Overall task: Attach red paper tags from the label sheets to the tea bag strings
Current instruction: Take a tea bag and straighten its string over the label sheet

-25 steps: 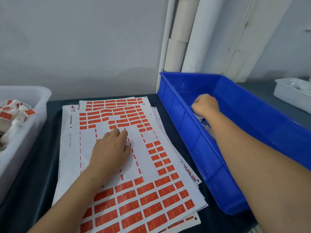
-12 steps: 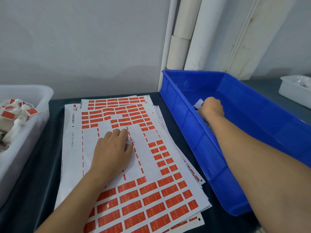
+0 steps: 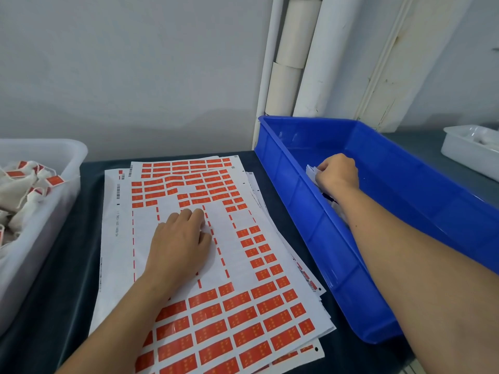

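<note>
A stack of white label sheets with rows of red tags lies on the dark table; the middle of the top sheet is stripped bare. My left hand rests on that bare patch, fingertips curled down onto the sheet by a red strip. My right hand is inside the blue bin, its fingers curled round a white tea bag. More white tea bags show under my right forearm, mostly hidden.
A white tub at the left holds several tea bags with red tags on them. A white tray sits at the far right. White pipes and the wall stand behind the bin.
My right hand has lifted a little inside the blue bin with a tea bag in its grasp. My left hand has stayed on the sheet.
</note>
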Demonstrator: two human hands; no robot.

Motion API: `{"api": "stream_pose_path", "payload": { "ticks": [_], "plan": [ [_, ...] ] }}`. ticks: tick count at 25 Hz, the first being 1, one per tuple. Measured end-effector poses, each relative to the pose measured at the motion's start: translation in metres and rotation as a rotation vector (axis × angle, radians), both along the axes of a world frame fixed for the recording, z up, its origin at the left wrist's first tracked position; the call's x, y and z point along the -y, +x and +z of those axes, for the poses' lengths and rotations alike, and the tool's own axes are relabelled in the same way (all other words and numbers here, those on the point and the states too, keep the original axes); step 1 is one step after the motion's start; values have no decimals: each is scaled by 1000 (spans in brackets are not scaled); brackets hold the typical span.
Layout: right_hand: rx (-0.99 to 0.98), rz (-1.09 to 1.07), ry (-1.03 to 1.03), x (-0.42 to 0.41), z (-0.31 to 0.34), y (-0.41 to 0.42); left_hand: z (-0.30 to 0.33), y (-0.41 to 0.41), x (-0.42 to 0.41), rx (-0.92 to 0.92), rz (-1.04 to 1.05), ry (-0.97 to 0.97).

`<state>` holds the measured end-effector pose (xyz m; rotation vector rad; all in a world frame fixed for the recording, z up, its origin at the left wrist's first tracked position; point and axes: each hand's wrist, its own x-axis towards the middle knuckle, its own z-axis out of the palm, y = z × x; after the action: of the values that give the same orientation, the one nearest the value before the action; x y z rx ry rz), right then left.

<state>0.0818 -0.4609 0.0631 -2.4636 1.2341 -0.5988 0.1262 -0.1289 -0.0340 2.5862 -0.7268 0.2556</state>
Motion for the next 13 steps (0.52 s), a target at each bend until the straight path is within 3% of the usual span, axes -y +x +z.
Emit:
{"api": "stream_pose_path", "payload": {
  "ticks": [5, 13],
  "plan": [
    [59, -6, 56, 5, 0, -4, -1, 1, -1, 5, 1, -1],
    [-33, 128, -145, -18, 54, 5, 0, 0, -2, -28, 14, -73]
  ]
}}
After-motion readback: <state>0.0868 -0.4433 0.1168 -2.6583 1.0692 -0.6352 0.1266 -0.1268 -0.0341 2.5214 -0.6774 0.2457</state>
